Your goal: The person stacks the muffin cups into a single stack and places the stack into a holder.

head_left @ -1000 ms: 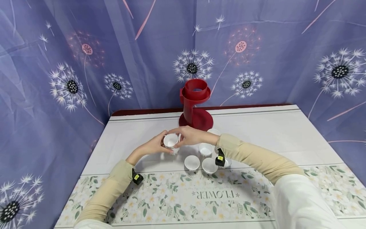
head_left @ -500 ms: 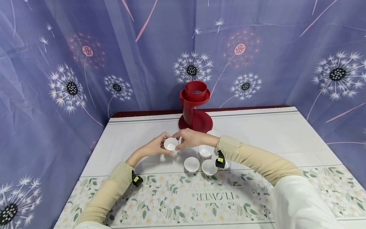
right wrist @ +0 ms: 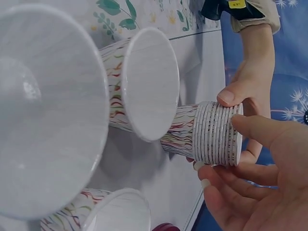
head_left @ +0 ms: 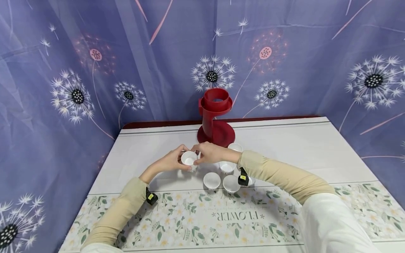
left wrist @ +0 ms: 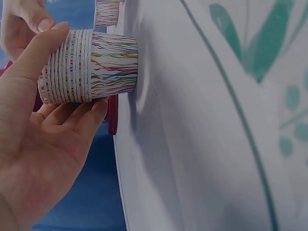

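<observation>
A stack of nested white paper cups [head_left: 189, 159] with multicoloured wavy lines stands upright near the middle of the table. My left hand [head_left: 169, 161] grips it from the left, thumb on the near side and fingers round the far side. From the right, my right hand [head_left: 211, 153] holds the same stack at its rims, its thumb [right wrist: 250, 126] across from its curled fingers. The many close rims of the stack [left wrist: 67, 67] show in the left wrist view, above the patterned wall of the lowest cup.
Several separate paper cups stand right of the stack, among them a near-left cup [head_left: 212, 181], a cup [head_left: 231, 184] beside it and one [head_left: 227, 167] behind. A red stand [head_left: 207, 121] with a ring top and round base is at the back. A floral cloth [head_left: 177, 225] covers the table.
My right hand's fingers have drawn back slightly rightward from over the far rim of the stack. The stack's top sits a little lower. My left hand keeps its grip.
</observation>
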The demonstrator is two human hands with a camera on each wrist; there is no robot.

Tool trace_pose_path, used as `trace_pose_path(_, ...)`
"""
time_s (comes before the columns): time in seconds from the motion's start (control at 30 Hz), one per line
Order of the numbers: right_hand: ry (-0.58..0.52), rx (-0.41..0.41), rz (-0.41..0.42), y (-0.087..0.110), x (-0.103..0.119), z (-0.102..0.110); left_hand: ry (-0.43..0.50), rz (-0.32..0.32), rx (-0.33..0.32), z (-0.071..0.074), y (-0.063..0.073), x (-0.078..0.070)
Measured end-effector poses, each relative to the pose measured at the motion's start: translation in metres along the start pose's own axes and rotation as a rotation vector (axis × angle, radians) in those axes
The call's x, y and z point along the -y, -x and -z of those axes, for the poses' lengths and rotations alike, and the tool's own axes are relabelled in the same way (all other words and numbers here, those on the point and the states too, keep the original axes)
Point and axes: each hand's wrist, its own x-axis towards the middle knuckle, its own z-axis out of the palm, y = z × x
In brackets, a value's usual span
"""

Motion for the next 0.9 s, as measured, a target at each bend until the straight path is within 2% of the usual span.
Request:
trace_pose_path(0.23, -0.013, 0.010, -0.003, 0.001, -0.001, 0.000, 0.027, 0.052, 0.007, 0.001, 0.000, -0.007)
trace_pose_path(0.47, -0.019, 0.018, -0.018, 0.004, -0.002, 0.000, 0.038, 0.058, 0.002, -0.002, 0.000, -0.007)
trace_pose_path(0.7, -0.025, -0.012, -0.046, 0.010, -0.003, 0.005, 0.045, 0.084, 0.013, 0.001, 0.008, -0.041)
trace_pose_path(0.83, -0.049, -0.036, -0.052, 0.015, -0.005, 0.006, 0.030, 0.092, 0.007, 0.000, 0.007, -0.040)
trace_pose_path(0.9, -0.057, -0.042, -0.056, 0.018, -0.005, 0.007, 0.028, 0.101, 0.001, -0.001, 0.005, -0.032)
